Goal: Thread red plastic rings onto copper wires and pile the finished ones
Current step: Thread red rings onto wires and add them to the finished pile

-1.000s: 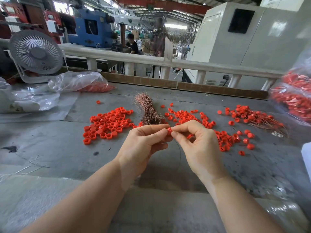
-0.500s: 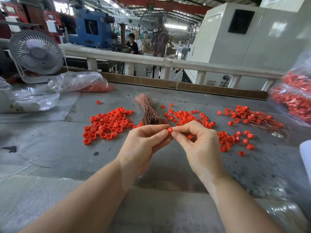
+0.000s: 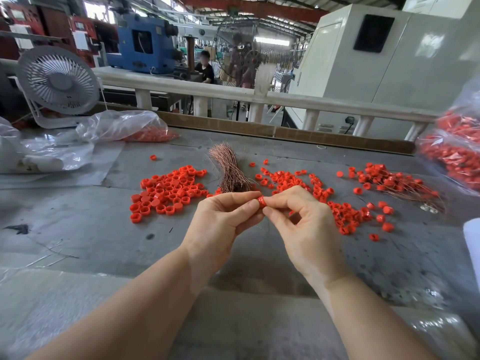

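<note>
Both hands have barely shifted, left hand (image 3: 223, 219) and right hand (image 3: 298, 224) pinching 1 red ring (image 3: 261, 201) above the table (image 3: 78, 229); a loosened pinch could drop it.

Factory floor, blue machine (image 3: 141, 45), steel rafters (image 3: 259, 9)

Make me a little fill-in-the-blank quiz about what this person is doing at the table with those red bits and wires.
1. The left hand and right hand together pinch one red ____.
2. The bundle of copper wires lies between two spreads of loose ____ rings.
3. The finished pile, rings with wires through them, lies to the person's ____.
4. A white ____ stands at the table's far left corner.

Missing words: ring; red; right; fan
</note>
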`<state>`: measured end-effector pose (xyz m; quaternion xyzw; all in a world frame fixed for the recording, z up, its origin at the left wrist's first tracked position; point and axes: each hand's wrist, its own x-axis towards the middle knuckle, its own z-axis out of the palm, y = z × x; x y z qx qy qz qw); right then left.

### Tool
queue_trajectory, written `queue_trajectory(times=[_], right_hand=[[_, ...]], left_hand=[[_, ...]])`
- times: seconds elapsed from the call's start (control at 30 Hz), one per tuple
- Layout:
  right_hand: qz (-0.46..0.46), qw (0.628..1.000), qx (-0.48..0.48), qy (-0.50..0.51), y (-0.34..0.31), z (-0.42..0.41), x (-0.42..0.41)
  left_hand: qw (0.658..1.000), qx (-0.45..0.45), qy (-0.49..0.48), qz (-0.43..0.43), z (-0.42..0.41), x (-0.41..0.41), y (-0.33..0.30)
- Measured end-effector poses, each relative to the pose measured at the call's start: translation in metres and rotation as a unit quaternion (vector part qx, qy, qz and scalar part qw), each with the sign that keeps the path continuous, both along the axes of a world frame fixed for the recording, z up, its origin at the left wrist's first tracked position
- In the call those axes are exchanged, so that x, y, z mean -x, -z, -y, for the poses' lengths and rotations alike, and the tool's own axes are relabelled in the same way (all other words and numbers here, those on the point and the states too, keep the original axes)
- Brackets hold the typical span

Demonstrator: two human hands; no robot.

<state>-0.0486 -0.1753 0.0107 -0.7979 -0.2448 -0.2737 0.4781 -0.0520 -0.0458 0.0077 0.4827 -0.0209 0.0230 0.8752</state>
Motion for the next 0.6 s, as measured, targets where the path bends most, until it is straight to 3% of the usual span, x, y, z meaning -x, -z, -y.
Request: queue_trajectory(times=[0.6], right_hand=[[0.099,0.986,0.088,0.098,0.0055,-0.0007,0.0006]], left_hand=[[0.993,-0.111,0.012,-0.033,0.0,0.0021,-0.0002]])
